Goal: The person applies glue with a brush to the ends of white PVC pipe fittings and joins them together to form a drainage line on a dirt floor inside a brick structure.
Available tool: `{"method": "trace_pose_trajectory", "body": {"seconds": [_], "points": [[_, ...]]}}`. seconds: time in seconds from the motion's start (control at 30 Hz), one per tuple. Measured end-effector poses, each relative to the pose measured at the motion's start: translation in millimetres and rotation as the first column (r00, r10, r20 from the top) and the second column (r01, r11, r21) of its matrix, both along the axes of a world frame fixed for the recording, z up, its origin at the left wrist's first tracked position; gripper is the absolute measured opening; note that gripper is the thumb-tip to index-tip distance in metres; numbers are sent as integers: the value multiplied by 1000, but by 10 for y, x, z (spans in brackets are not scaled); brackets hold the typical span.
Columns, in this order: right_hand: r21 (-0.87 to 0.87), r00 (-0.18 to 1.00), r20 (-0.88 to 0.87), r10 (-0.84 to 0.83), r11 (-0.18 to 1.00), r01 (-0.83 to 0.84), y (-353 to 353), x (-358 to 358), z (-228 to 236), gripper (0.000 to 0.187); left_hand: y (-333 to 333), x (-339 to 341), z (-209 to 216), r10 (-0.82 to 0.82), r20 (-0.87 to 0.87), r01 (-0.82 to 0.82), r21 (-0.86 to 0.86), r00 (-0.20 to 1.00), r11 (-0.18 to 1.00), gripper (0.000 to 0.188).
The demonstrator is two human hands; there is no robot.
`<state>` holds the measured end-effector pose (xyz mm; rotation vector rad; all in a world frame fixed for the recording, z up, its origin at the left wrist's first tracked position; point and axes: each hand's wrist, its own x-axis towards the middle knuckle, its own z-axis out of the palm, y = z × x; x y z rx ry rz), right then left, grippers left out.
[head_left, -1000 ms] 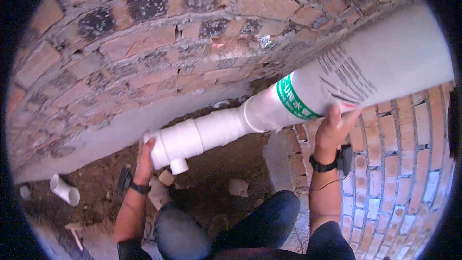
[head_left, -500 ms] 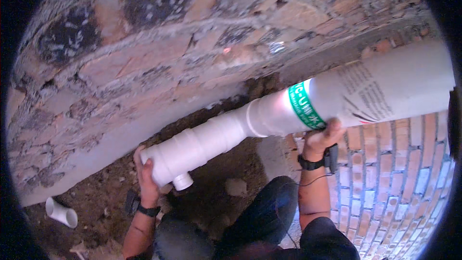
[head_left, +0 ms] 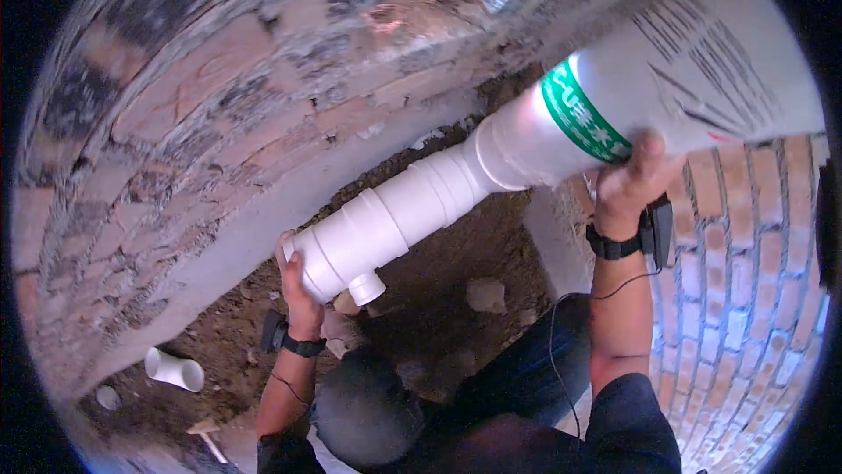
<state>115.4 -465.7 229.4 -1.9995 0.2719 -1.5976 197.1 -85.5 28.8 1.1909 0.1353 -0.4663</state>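
Observation:
A thick white plastic drain pipe [head_left: 702, 79] with a green printed band [head_left: 586, 116] slants down from the upper right toward the lower left. At its lower end it is joined to a white pipe fitting [head_left: 412, 211] with a short, narrow side branch [head_left: 367, 286]. My left hand [head_left: 301, 297] is wrapped round the fitting's far-left end, thumb on the near side. Under the pipe, just past the green band, my right hand [head_left: 627, 178] grips it, thumb up; some of its fingers are hidden behind the pipe.
A rough brick wall [head_left: 263, 88] runs along the far side; another brick wall [head_left: 737, 299] stands right. Soil lies below, with a stone [head_left: 485, 295]. Lower left are a loose white pipe piece [head_left: 174, 370], a small round white piece [head_left: 108, 398] and what looks like a hammer [head_left: 209, 441].
The view has shifted, and the pipe now slants more steeply, its upper end looming larger. Both hands keep their places on it. The hammer-like tool shows more fully.

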Motion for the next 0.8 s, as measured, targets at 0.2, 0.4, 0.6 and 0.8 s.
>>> {"method": "trace_pose_trajectory", "body": {"seconds": [0.2, 0.4, 0.6, 0.8], "points": [[195, 991, -86, 106, 977, -88, 115, -18, 138, 102, -42, -62, -3, 34, -61, -39, -84, 998, 996, 64], [15, 947, -318, 38, 999, -35, 50, -275, 77, 90, -47, -55, -41, 45, -1, -45, -39, 999, 998, 62], [317, 972, -143, 184, 939, -132, 82, -628, -273, 90, -5, -23, 13, 47, 48, -46, -12, 998, 999, 63], [568, 982, 165, 91, 805, -170, 41, 38, -402, 61, -41, -43, 61, 90, 23, -88, -76, 996, 993, 59]]}}
